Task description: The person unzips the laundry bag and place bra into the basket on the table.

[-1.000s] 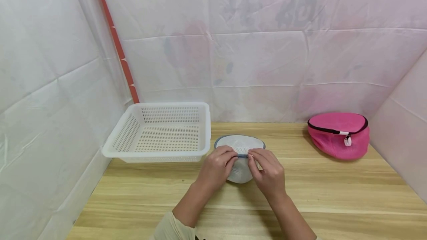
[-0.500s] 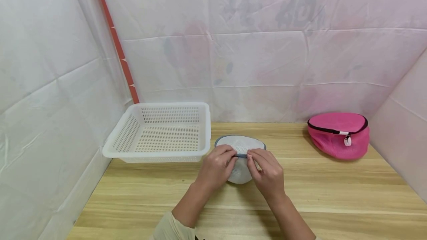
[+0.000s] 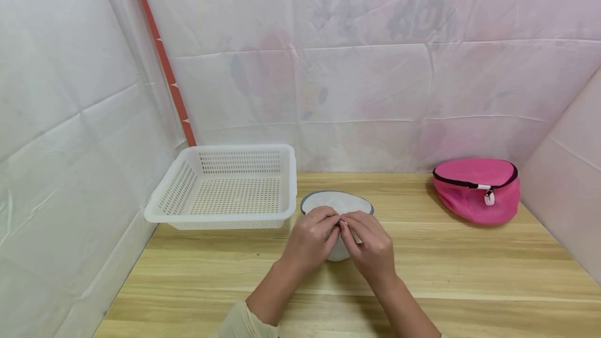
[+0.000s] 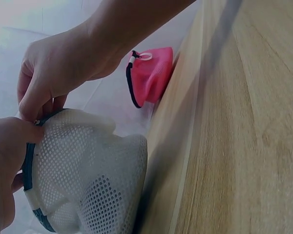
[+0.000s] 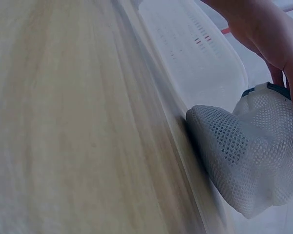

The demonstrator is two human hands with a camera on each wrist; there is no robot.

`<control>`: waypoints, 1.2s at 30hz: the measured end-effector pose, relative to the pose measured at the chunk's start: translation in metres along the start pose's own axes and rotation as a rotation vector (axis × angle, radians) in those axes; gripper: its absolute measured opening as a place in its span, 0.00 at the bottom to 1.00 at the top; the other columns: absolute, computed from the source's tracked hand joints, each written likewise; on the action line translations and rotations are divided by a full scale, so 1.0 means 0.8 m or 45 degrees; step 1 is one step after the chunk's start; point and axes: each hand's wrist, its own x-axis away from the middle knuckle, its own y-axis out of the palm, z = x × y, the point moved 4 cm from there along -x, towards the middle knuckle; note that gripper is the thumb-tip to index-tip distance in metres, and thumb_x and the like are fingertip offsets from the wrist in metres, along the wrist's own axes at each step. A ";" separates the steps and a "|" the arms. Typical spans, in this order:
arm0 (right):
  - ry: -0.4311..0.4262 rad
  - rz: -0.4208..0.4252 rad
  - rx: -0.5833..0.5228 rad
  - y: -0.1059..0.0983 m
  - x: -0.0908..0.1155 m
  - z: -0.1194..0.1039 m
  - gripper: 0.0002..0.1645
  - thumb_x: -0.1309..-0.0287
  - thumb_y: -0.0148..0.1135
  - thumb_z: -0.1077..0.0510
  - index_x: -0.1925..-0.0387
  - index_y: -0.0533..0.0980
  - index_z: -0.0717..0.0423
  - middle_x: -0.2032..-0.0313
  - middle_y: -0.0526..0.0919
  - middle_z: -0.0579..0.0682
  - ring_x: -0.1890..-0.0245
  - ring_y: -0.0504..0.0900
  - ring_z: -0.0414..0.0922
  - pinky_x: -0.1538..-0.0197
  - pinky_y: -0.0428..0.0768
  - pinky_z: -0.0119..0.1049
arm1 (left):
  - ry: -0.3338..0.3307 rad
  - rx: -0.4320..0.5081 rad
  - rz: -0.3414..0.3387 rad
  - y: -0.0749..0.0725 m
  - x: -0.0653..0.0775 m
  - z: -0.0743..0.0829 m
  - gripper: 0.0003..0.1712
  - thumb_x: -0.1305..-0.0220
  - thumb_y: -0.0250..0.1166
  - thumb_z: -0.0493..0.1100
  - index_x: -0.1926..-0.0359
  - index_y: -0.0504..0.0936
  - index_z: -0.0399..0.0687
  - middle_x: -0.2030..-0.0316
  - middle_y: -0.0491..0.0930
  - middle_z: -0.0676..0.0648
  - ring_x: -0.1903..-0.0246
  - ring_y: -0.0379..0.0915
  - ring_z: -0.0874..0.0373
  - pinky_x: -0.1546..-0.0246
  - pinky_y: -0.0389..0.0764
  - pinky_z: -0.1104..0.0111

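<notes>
A white mesh laundry bag [image 3: 339,252] with a blue-grey zipper edge stands on the wooden table in the head view, partly covered by both hands. My left hand [image 3: 307,241] pinches the near side of that edge. Right beside it, my right hand [image 3: 372,249] pinches the same edge, the fingertips of the two hands nearly touching. A tiny pale piece shows at the fingertips in the left wrist view, possibly the zipper slider; the fingers hide most of it. Below the zipper, the mesh [image 4: 100,165] bulges and folds. The right wrist view shows the bag's rounded bottom [image 5: 219,146] near the table.
A white perforated plastic basket [image 3: 220,218] sits to the left of the bag. At the far right is a pink mesh bag [image 3: 479,202] with a black zipper and white pull. White sheeting [image 3: 357,82] hangs behind the wooden table [image 3: 469,275] and along both sides.
My hands have come together along the zipper edge, the right one shifting left and the left one slightly right. The strip of zipper that showed between them is now mostly covered.
</notes>
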 end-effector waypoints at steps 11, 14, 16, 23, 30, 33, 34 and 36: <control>-0.003 0.000 0.005 0.002 0.001 -0.001 0.14 0.35 0.60 0.59 0.69 0.85 0.66 0.68 0.87 0.54 0.68 0.84 0.51 0.47 0.82 0.34 | -0.034 0.007 -0.028 0.001 0.003 -0.001 0.03 0.41 0.70 0.36 0.64 0.88 0.45 0.65 0.83 0.52 0.60 0.80 0.61 0.52 0.80 0.76; 0.004 -0.016 0.021 0.002 0.001 0.000 0.15 0.34 0.60 0.57 0.68 0.85 0.65 0.67 0.87 0.54 0.68 0.84 0.51 0.43 0.80 0.33 | -0.027 0.016 -0.014 0.000 0.003 -0.002 0.03 0.41 0.70 0.36 0.65 0.88 0.45 0.65 0.83 0.52 0.61 0.80 0.61 0.52 0.80 0.76; 0.011 -0.027 0.027 0.003 0.002 0.001 0.16 0.34 0.59 0.57 0.68 0.85 0.65 0.67 0.87 0.54 0.67 0.85 0.51 0.41 0.79 0.32 | -0.021 0.016 -0.003 0.000 0.003 -0.002 0.03 0.41 0.70 0.35 0.65 0.88 0.45 0.66 0.83 0.52 0.61 0.80 0.61 0.52 0.80 0.76; 0.026 -0.061 0.042 0.004 0.005 0.003 0.17 0.33 0.58 0.56 0.66 0.86 0.65 0.65 0.87 0.54 0.65 0.85 0.51 0.39 0.77 0.33 | -0.020 0.023 0.001 -0.001 0.003 -0.003 0.03 0.41 0.69 0.35 0.65 0.88 0.45 0.65 0.83 0.52 0.61 0.80 0.60 0.52 0.80 0.75; 0.020 -0.061 0.059 0.003 0.005 0.004 0.17 0.32 0.56 0.56 0.67 0.85 0.65 0.66 0.87 0.54 0.66 0.85 0.51 0.42 0.80 0.38 | -0.029 0.070 -0.007 -0.002 0.003 -0.005 0.05 0.41 0.70 0.36 0.63 0.89 0.44 0.65 0.84 0.51 0.60 0.81 0.60 0.51 0.80 0.76; 0.016 -0.048 0.068 0.002 0.005 0.004 0.17 0.33 0.56 0.57 0.68 0.85 0.65 0.66 0.87 0.54 0.66 0.85 0.51 0.48 0.83 0.40 | -0.032 0.080 -0.006 -0.003 0.003 -0.006 0.05 0.42 0.71 0.36 0.64 0.89 0.44 0.65 0.85 0.51 0.60 0.81 0.60 0.51 0.80 0.77; 0.017 -0.043 0.072 0.002 0.005 0.005 0.17 0.33 0.56 0.57 0.68 0.85 0.65 0.66 0.87 0.54 0.66 0.85 0.52 0.50 0.83 0.40 | -0.035 0.078 -0.007 -0.004 0.003 -0.006 0.05 0.43 0.72 0.36 0.64 0.89 0.44 0.65 0.85 0.51 0.60 0.81 0.60 0.51 0.80 0.77; 0.021 -0.037 0.083 0.001 0.005 0.006 0.18 0.33 0.56 0.57 0.69 0.85 0.66 0.66 0.87 0.55 0.65 0.85 0.52 0.54 0.84 0.41 | -0.042 0.074 -0.008 -0.004 0.003 -0.007 0.04 0.43 0.72 0.35 0.64 0.89 0.44 0.65 0.85 0.51 0.60 0.81 0.60 0.51 0.80 0.77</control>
